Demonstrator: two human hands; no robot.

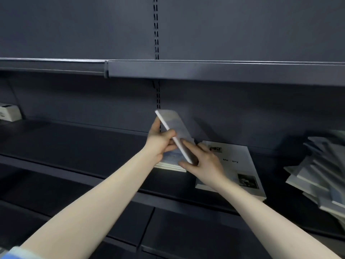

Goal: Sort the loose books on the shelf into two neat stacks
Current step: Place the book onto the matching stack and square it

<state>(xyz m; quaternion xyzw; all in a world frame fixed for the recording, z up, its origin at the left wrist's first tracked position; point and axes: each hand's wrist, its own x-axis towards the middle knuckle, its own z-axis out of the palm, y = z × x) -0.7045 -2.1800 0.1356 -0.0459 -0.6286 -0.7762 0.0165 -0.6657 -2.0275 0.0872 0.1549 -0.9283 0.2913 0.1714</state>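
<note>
A thin grey-blue book [177, 126] is held tilted on edge above the dark shelf [74, 143]. My left hand [160, 141] grips it from the left, thumb curled over its white spine. My right hand [203, 161] holds its lower end, fingers stretched along the spine and thumb below. Under my hands lies a small flat stack of books [170, 163]. To its right sits a second stack topped by a white book [240, 165] with photos and dark lettering. A messy heap of loose books [321, 174] is at the far right.
An upper shelf [205, 70] overhangs the working shelf. A white device [9, 112] stands at the far left against the back panel. A lower shelf [168, 230] runs below, near my forearms.
</note>
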